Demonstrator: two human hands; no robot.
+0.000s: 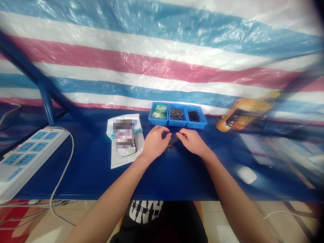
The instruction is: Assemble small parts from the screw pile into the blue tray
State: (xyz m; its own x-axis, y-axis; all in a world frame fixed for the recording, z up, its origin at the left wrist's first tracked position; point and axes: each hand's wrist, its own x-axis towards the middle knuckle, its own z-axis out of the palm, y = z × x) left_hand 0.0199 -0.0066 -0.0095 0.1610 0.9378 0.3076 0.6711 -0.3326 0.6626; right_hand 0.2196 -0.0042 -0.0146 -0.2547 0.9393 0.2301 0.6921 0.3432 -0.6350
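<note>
screws (168,146), between left hand (154,143), right hand (192,141)

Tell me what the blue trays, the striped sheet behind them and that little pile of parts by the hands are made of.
The blue trays look like moulded plastic, semi-gloss, with thin, even-coloured walls. The striped sheet looks like plastic tarpaulin, shiny, with creases catching glare. The little pile of parts seems metal with a brassy sheen, though too small to be sure.

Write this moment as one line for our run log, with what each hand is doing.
left hand: above loose small fasteners, grip unclear | right hand: near them, grip unclear | behind: three blue bins
</note>
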